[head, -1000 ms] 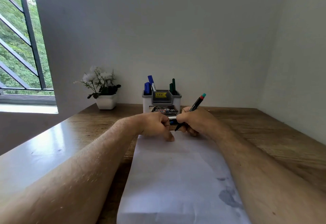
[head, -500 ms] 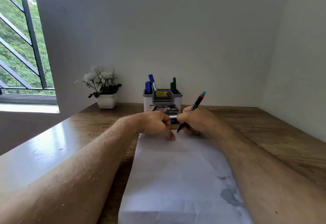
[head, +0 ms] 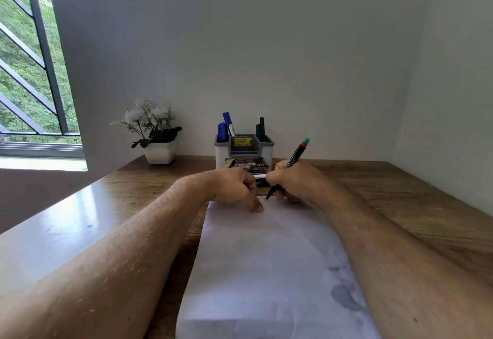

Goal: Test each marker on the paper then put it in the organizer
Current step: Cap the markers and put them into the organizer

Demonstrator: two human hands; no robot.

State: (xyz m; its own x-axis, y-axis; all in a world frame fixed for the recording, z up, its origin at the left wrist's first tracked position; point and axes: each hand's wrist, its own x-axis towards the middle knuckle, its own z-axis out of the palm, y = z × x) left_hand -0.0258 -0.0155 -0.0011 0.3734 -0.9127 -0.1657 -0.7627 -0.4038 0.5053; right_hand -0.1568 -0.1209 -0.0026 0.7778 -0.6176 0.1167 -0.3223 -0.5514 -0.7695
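Standing in organizer (head: 244, 152): blue markers (head: 225, 126), green markers (head: 260, 128)

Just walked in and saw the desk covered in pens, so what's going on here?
A person is testing a black marker with a teal end: the right hand holds it in a writing grip, tip on the far edge of the white paper sheet. The left hand rests curled on the paper, thumb down. Behind stands the white-and-grey organizer, already holding blue and green markers.

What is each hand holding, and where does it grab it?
The right hand grips the marker around its lower barrel, near the tip, which touches the paper. The left hand is curled on the paper; whether it holds anything cannot be told.
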